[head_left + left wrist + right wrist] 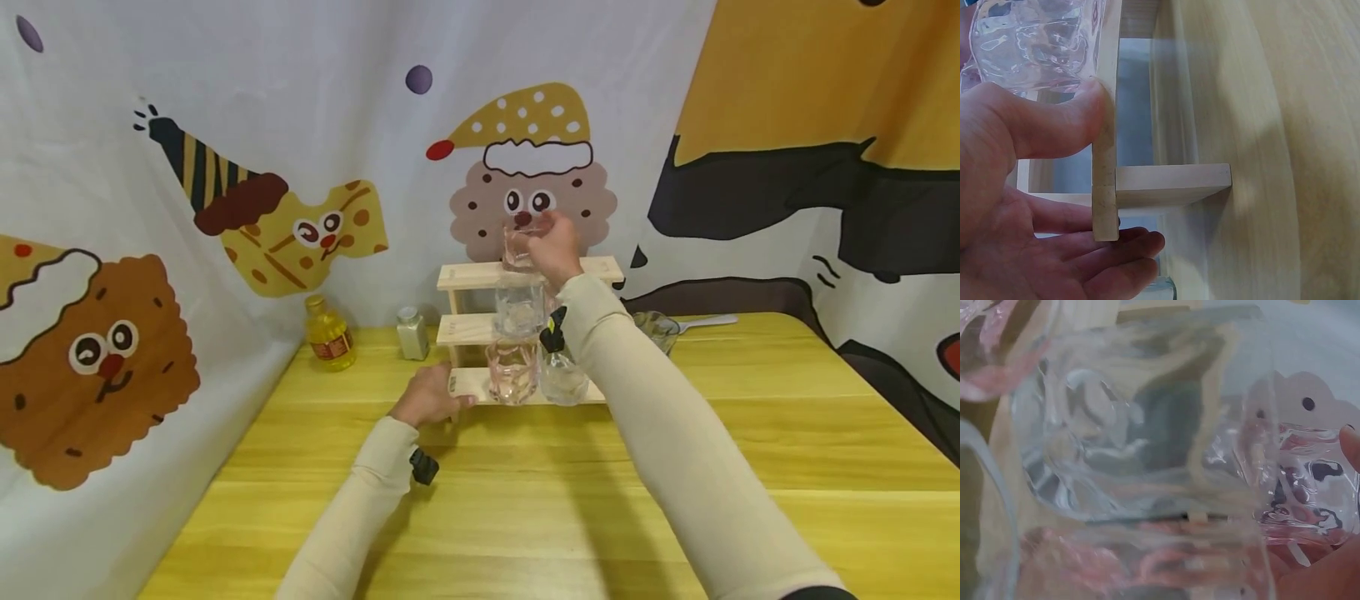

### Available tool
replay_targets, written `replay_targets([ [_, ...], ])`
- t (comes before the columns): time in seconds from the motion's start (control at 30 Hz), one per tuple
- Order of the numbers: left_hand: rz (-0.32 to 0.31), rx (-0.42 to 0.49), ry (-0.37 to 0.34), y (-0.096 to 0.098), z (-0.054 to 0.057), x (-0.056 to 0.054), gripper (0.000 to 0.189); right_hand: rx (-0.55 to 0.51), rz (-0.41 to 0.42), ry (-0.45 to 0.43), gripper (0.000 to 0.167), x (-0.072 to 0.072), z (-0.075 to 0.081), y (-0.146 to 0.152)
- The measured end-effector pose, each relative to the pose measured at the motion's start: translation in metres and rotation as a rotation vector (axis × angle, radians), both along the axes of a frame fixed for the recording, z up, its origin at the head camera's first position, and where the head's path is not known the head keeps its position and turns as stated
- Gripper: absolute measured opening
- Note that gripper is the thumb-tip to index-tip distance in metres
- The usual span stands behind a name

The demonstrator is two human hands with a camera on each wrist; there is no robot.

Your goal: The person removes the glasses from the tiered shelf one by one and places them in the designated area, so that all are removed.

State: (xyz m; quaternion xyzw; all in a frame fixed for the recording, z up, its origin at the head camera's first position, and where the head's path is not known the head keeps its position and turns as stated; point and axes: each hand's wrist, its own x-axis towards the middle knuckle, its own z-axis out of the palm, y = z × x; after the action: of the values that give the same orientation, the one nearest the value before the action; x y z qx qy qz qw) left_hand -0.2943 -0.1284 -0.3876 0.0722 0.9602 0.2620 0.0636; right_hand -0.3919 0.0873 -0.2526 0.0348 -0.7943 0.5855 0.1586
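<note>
A three-tier wooden display rack (pixel 468 276) stands on the table. My left hand (pixel 431 396) holds the left end of its bottom shelf (pixel 1105 169), thumb on top and fingers below the board. With my right hand (pixel 558 250) I grip a pale pink glass (pixel 517 250) by its sides at the top shelf. Below it, a clear glass (pixel 519 308) sits on the middle shelf, with a pinkish glass beside it partly hidden by my right wrist. The bottom shelf carries a pink wavy glass (pixel 512 373) and a clear glass (pixel 564 383).
Left of the rack stand a bottle of yellow oil (pixel 330 335) and a small shaker jar (pixel 412 333). Behind my right arm is a glass bowl (pixel 657 329) with a white-handled utensil (pixel 708 322). A printed cloth (pixel 337 108) hangs behind the table (pixel 487 517).
</note>
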Motion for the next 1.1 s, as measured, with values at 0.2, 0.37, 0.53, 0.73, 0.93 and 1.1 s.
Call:
replay_targets([
  [0.2,-0.012,-0.001,0.001,0.0,0.001,0.0,0.083,-0.022,-0.018,0.011,0.077,0.003,0.009,0.016],
  [0.37,-0.015,-0.011,0.004,0.0,0.0,-0.002,0.084,-0.017,-0.036,0.009,0.077,0.007,0.018,0.032],
  [0.53,-0.007,-0.019,-0.005,0.0,0.0,-0.001,0.085,-0.005,-0.009,0.016,0.078,0.017,0.025,0.053],
  [0.73,-0.015,-0.021,-0.007,0.0,0.0,-0.001,0.085,0.043,-0.011,0.016,0.076,0.031,0.026,0.08],
  [0.93,-0.011,-0.027,0.02,-0.001,0.001,-0.003,0.084,0.091,-0.021,0.053,0.077,0.041,0.019,0.111],
  [1.1,-0.019,-0.033,0.01,-0.003,0.001,-0.003,0.083,0.118,-0.01,0.068,0.076,0.046,0.007,0.137],
])
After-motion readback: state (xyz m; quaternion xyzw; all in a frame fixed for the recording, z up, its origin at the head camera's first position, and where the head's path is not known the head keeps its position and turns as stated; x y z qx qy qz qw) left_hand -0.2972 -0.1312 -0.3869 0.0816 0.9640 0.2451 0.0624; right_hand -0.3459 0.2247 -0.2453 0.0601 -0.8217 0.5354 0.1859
